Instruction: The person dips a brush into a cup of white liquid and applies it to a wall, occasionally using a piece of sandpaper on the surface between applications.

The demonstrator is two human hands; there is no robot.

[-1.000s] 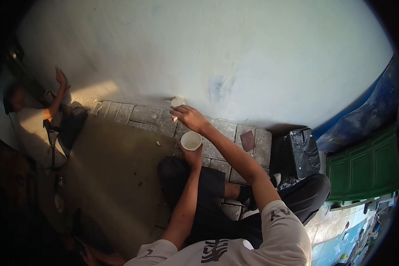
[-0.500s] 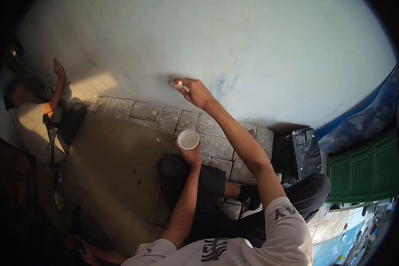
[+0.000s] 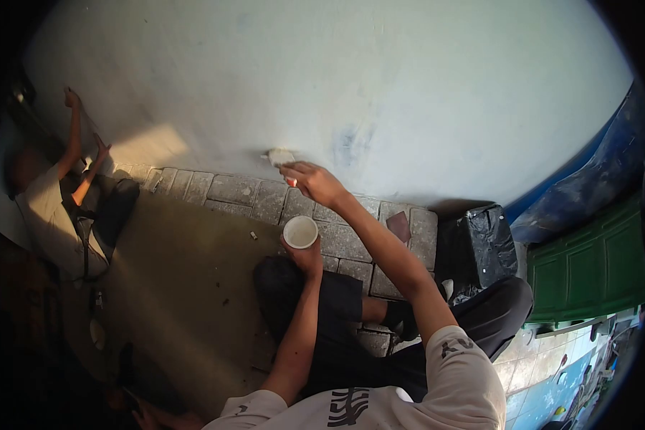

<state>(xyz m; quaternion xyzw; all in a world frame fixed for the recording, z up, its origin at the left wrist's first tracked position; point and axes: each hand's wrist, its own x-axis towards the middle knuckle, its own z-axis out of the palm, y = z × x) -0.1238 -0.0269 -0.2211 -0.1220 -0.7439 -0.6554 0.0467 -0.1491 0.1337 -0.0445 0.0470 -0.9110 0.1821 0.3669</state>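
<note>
Here, centre of the frame: the left hand [image 3: 306,256] is curled round a white cup [image 3: 301,232], open end toward the camera, pale inside. Above it, the right hand [image 3: 313,182] pinches a pale-headed tool [image 3: 281,156] (a bit of red shows at the fingers). Probably a brush, though the head is too small and soft to be sure. Tool sits at the low edge of the pale wall [image 3: 444,86], just above the paving stones [image 3: 269,203]; contact with the wall, cannot tell.

Right of centre, a dark red square piece [image 3: 399,226] on the stones, near a black-wrapped box [image 3: 491,244]. Far right, a green panel [image 3: 588,269] below a blue sheet [image 3: 588,186]. Left side of the frame: a co-worker [image 3: 57,215] seated near the wall, both arms raised toward it.
</note>
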